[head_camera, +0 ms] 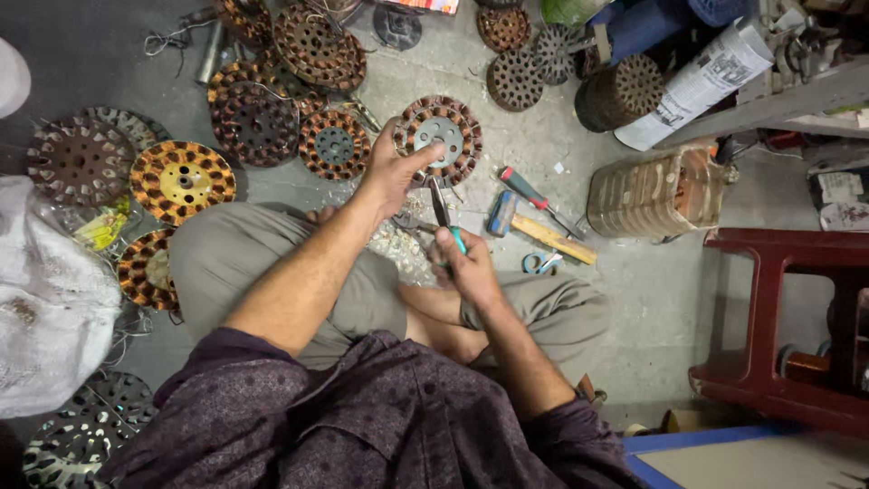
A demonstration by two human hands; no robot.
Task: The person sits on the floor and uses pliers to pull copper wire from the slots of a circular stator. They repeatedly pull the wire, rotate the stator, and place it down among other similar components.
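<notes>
My left hand (391,170) grips the near edge of a round motor stator (441,136) with copper windings, holding it tilted up off the floor. My right hand (463,263) is closed on pliers (441,206) with teal handles, whose jaws point up at the stator's lower edge. I sit cross-legged on the grey floor, knees in grey trousers to either side. Bits of cut wire (396,241) lie on the floor between my legs.
Several more wound stators (181,178) lie at left and behind, with bare ones (514,80) at the back. A screwdriver (534,196), a hammer (541,232), a wire coil (656,190), a red stool (786,326) and a white sack (45,308) surround me.
</notes>
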